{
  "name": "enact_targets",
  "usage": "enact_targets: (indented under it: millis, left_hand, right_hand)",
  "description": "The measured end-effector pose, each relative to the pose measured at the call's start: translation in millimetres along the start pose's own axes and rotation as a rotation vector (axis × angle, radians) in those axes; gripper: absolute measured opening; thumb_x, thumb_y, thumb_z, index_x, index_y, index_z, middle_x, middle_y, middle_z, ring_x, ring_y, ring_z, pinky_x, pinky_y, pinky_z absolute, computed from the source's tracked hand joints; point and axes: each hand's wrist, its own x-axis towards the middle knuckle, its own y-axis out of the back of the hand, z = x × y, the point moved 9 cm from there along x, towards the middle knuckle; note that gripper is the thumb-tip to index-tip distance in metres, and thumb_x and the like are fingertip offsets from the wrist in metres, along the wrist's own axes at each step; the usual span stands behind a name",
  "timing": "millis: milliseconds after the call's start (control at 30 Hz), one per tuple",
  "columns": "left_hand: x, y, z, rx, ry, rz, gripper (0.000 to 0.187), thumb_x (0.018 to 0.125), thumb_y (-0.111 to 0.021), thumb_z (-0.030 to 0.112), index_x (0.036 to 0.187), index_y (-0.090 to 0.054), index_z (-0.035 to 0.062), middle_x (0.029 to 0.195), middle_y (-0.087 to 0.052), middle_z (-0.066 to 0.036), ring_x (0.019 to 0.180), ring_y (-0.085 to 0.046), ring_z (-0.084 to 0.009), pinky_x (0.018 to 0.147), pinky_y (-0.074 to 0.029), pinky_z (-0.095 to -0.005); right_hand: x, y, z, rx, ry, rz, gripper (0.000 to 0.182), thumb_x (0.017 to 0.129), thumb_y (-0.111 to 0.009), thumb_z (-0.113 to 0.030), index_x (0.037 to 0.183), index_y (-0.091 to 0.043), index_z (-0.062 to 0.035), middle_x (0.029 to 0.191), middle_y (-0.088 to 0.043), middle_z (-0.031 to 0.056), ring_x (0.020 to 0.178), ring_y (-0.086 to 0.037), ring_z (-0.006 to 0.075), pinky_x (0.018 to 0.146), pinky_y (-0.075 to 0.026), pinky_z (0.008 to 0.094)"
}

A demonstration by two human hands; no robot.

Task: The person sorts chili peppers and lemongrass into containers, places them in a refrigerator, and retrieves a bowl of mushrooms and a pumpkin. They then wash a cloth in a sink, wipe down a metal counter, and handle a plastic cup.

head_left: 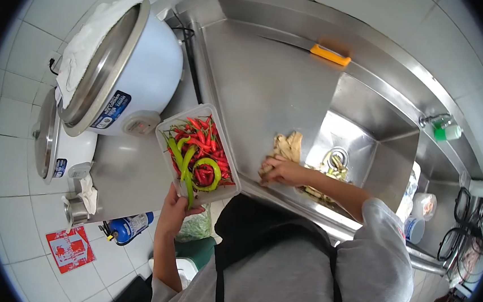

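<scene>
A clear plastic container full of red chillies and a few long green ones stands at the left edge of the steel counter. My left hand is closed at its near left corner, by the tip of a green chilli. My right hand is closed on a tan cloth-like piece on the counter beside the sink; what its fingertips grip is partly hidden. Pale green scraps lie in the sink around the drain.
Two large rice cookers stand at the left. An orange-handled knife rests at the counter's back edge. The sink is on the right, with a green bottle behind it. A blue extinguisher stands below left.
</scene>
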Motion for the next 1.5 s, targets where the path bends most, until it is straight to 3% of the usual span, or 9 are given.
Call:
enact_targets:
  millis: [267, 433, 533, 700, 900, 967, 1200, 1267, 1500]
  left_hand:
    - [-12, -20, -27, -0.019, 0.018, -0.082, 0.052, 0.078, -0.031, -0.002, 0.129, -0.026, 0.0087, 0.11, -0.051, -0.012, 0.079, -0.06, -0.0215, 0.064, -0.055, -0.0311]
    - [-9, -29, -33, -0.039, -0.001, -0.117, 0.05, 0.079, -0.032, -0.002, 0.128, -0.028, 0.0086, 0.108, -0.051, -0.012, 0.077, -0.06, -0.0214, 0.063, -0.055, -0.0304]
    - [-5, -29, -27, -0.029, 0.007, -0.134, 0.052, 0.079, -0.032, -0.002, 0.129, -0.027, 0.0089, 0.109, -0.051, -0.012, 0.078, -0.06, -0.0218, 0.063, -0.055, -0.0304]
    - [18, -33, -7, -0.002, -0.007, -0.173, 0.056, 0.077, -0.03, -0.004, 0.131, -0.025, 0.01, 0.11, -0.051, -0.013, 0.081, -0.06, -0.0229, 0.065, -0.055, -0.0303]
    - [57, -32, 20, 0.081, -0.033, -0.184, 0.056, 0.078, -0.031, -0.003, 0.131, -0.024, 0.0097, 0.111, -0.049, -0.013, 0.079, -0.06, -0.022, 0.063, -0.055, -0.0299]
    - [68, -37, 20, 0.113, -0.021, -0.226, 0.059, 0.078, -0.03, -0.003, 0.134, -0.02, 0.011, 0.112, -0.049, -0.013, 0.077, -0.061, -0.0212, 0.061, -0.055, -0.0296]
    - [113, -112, 48, 0.139, -0.052, -0.44, 0.054, 0.081, -0.031, -0.005, 0.132, -0.021, 0.0071, 0.108, -0.05, -0.014, 0.08, -0.06, -0.0224, 0.065, -0.055, -0.0322]
    - [127, -140, 46, 0.226, -0.059, -0.571, 0.061, 0.08, -0.029, -0.005, 0.136, -0.014, 0.0138, 0.113, -0.048, -0.01, 0.082, -0.059, -0.022, 0.066, -0.055, -0.033]
    - [125, -267, 11, 0.18, 0.151, -0.928, 0.061, 0.082, -0.032, -0.004, 0.135, -0.009, 0.0152, 0.102, -0.05, -0.011, 0.074, -0.058, -0.0241, 0.067, -0.054, -0.0361]
  right_hand:
    - [-97, 73, -24, 0.258, -0.167, 0.13, 0.032, 0.068, -0.047, 0.014, 0.087, -0.063, -0.0058, 0.096, -0.056, 0.0087, 0.091, -0.054, 0.0242, 0.085, -0.044, 0.0328]
    - [-86, 163, 5, 0.296, -0.306, 0.197, 0.036, 0.073, -0.046, 0.009, 0.105, -0.057, -0.0051, 0.111, -0.056, 0.0077, 0.102, -0.052, 0.0165, 0.09, -0.04, 0.0291]
    - [-57, 211, 46, 0.241, -0.358, 0.264, 0.029, 0.08, -0.047, -0.005, 0.107, -0.057, -0.0066, 0.081, -0.057, -0.0028, 0.071, -0.049, 0.0083, 0.071, -0.041, 0.0237]
    - [0, 266, 141, 0.112, -0.529, 0.393, 0.029, 0.082, -0.047, -0.013, 0.109, -0.057, -0.0084, 0.094, -0.06, 0.0016, 0.081, -0.053, 0.0134, 0.078, -0.041, 0.025]
    - [13, 176, 154, -0.14, -0.558, 0.576, 0.044, 0.074, -0.044, -0.005, 0.116, -0.053, -0.0138, 0.128, -0.043, 0.0064, 0.104, -0.045, 0.0245, 0.096, -0.029, 0.0328]
    - [21, 122, 114, -0.131, -0.163, 0.591, 0.042, 0.068, -0.047, -0.002, 0.106, -0.059, -0.0148, 0.118, -0.051, 0.0042, 0.101, -0.046, 0.0256, 0.088, -0.034, 0.0354]
    - [11, 0, 14, 0.002, -0.201, 0.506, 0.033, 0.071, -0.049, 0.001, 0.098, -0.064, -0.0101, 0.113, -0.055, 0.0078, 0.104, -0.044, 0.0249, 0.09, -0.033, 0.0368]
    - [-16, 14, 15, 0.588, -0.457, 0.49, 0.03, 0.071, -0.048, 0.002, 0.097, -0.062, -0.0052, 0.111, -0.055, 0.0131, 0.102, -0.047, 0.0292, 0.09, -0.037, 0.0359]
    - [-261, 88, -26, -0.424, -1.197, 1.174, 0.019, 0.076, -0.055, -0.014, 0.091, -0.063, -0.0039, 0.091, -0.061, 0.0151, 0.087, -0.054, 0.0331, 0.083, -0.041, 0.0373]
